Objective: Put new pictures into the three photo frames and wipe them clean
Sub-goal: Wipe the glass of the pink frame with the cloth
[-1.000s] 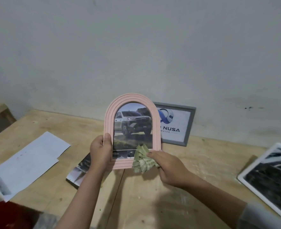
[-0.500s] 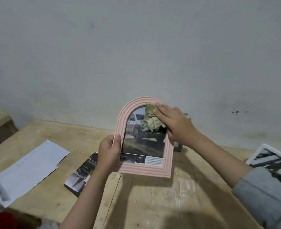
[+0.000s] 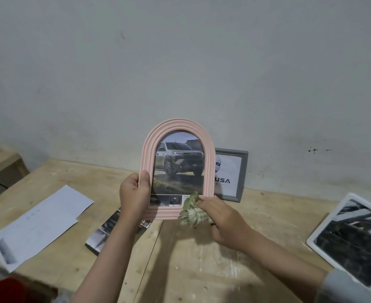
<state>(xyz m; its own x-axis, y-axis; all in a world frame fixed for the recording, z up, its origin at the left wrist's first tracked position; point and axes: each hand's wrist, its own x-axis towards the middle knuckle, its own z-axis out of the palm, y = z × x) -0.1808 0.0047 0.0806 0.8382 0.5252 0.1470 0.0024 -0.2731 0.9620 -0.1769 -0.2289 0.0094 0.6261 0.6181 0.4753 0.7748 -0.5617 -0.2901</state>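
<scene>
A pink arched photo frame (image 3: 208,149) with a picture of a grey pickup truck is held upright above the wooden table (image 3: 202,259). My left hand (image 3: 134,193) grips its lower left edge, thumb on the front. My right hand (image 3: 221,217) presses a crumpled greenish cloth (image 3: 191,211) against the frame's lower right corner. Behind it, a grey rectangular frame (image 3: 242,171) with a logo print leans on the wall, partly hidden. A white frame (image 3: 320,235) with a dark picture lies flat at the right edge.
White paper sheets (image 3: 38,224) lie on the table's left side. A loose printed photo (image 3: 106,232) lies under my left forearm. A grey wall rises behind the table. Something red (image 3: 9,289) sits at the lower left corner.
My right hand has carried the cloth from the top right of the pink frame's glass down to its lower right corner. The pink frame sits a little more to the left, uncovering the grey frame.
</scene>
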